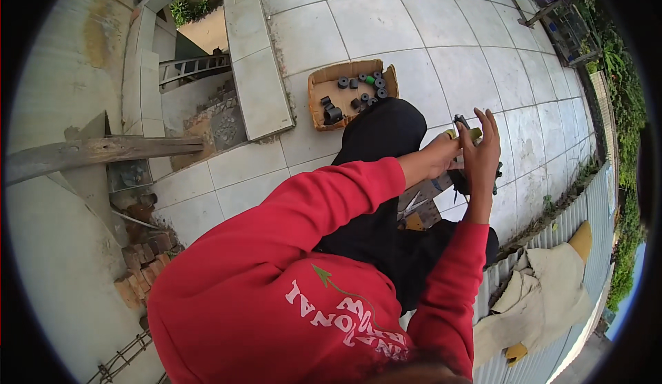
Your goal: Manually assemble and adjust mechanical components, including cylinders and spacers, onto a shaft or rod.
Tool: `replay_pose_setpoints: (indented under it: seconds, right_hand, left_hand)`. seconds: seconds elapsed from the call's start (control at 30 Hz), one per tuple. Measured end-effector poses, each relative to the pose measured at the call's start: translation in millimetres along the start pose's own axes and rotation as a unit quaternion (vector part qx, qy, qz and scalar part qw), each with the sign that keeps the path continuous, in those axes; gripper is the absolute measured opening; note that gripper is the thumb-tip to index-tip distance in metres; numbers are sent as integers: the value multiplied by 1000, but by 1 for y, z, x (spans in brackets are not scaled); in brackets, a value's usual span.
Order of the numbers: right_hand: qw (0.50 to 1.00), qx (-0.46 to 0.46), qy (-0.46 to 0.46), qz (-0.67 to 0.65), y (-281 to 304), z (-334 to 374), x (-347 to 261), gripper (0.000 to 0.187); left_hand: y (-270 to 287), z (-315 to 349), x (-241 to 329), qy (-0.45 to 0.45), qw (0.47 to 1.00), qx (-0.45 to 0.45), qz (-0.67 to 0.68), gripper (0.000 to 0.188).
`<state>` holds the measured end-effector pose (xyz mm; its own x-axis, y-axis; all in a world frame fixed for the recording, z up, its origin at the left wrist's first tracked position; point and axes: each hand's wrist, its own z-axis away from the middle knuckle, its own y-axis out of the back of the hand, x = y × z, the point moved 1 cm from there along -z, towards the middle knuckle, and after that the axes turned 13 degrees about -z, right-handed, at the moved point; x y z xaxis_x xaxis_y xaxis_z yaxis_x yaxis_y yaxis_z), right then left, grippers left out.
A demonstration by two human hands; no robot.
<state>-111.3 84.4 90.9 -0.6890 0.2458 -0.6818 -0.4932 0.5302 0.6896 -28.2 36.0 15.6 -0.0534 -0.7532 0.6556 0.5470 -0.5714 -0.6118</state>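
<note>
In front of my right knee, my two hands are close together over a black object [460, 181] with thin dark parts sticking out. The fingers of my left hand [436, 157] are curled closed; what they grip is hidden. My right hand [484, 152] points its fingers upward, with a yellow-green piece [476, 134] between its thumb and fingers. Just past the thumb stands a dark narrow part [462, 120]; whether it joins the black object cannot be seen. Both sleeves are red.
A cardboard tray [317, 98] of black cylindrical pieces and one green piece [369, 79] sits beyond my knee on pale tiles. To the left are a raised ledge [258, 87], an opening with a ladder [194, 67] and a wooden beam [103, 156]. Corrugated sheeting [583, 246] lies right.
</note>
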Motion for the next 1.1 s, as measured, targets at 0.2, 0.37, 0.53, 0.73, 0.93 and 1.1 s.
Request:
replay_pose_setpoints:
  seconds: [0.2, 0.37, 0.53, 0.73, 0.93, 1.1]
  right_hand:
    - [978, 144, 1, 150, 121, 116, 26, 32]
    - [961, 120, -212, 132, 146, 246, 84, 34]
    - [950, 98, -175, 240, 122, 270, 95, 36]
    - [940, 111, -265, 186, 144, 282, 127, 34]
    - [930, 101, -284, 211, 149, 285, 132, 35]
    - [927, 82, -281, 234, 146, 277, 131, 35]
  left_hand:
    - [70, 116, 63, 8, 951, -308, -16, 59]
    - [209, 135, 90, -104, 994, -36, -2, 54]
    - [349, 73, 2, -52, 811, 367, -453, 49]
    - [400, 18, -46, -31, 611, 315, -726, 53]
    - [397, -17, -49, 22, 519, 212, -828, 28]
    - [413, -32, -38, -57, 558, 278, -780, 25]
